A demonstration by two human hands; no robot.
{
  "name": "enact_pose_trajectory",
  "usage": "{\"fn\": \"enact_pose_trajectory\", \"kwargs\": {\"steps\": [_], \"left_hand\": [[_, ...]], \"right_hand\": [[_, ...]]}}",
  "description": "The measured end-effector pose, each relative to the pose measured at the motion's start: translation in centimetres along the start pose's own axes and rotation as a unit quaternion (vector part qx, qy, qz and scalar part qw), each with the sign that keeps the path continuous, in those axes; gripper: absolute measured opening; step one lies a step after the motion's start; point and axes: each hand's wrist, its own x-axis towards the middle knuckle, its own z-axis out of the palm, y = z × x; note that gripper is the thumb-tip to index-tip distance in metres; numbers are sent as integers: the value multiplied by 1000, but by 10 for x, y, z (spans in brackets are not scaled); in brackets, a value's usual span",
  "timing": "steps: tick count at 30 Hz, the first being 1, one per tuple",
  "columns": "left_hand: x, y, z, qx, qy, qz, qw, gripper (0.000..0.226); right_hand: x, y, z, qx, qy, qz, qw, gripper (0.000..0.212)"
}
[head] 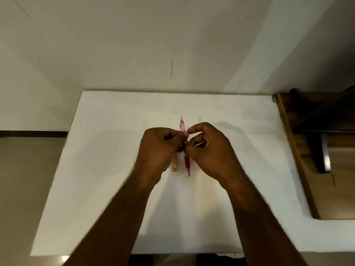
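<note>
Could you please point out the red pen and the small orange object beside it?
red pen (187, 162), head view, dark red grip near the tip.
orange object (174, 166), head view, its near end.

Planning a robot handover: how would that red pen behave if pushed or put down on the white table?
The red pen runs straight through the left hand and right hand, so it is probably stiff, and slim enough to be light. Its rounded barrel would likely roll on the flat white table. The glossy translucent plastic may be slippery.
</note>
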Motion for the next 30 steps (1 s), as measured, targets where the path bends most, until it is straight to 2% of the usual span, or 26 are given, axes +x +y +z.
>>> {"fn": "enact_pose_trajectory", "kwargs": {"steps": [2,5,9,14,19,20,22,25,30], "left_hand": [[1,0,1,2,-15,10,1000,17],[2,0,2,11,-39,19,999,17],[-1,0,4,16,-73,16,997,18],[-2,3,4,23,-97,20,995,18],[-4,3,6,22,-126,13,992,15],[-5,3,7,14,-123,13,992,15],[-4,4,7,7,-112,8,994,17],[-2,2,5,7,-102,-1,995,19],[1,-2,7,17,-87,-4,996,19]], "right_hand": [[4,0,-5,33,15,20,999,22],[9,-3,-8,144,48,53,987,9],[11,-6,-1,167,77,50,982,20],[11,-6,0,181,106,50,977,14],[13,-3,-11,321,141,76,934,14],[14,1,-15,305,162,72,936,12],[17,12,-18,205,198,56,957,7],[18,22,-13,51,201,18,978,6],[19,30,-2,-102,194,-32,975,19]]}}
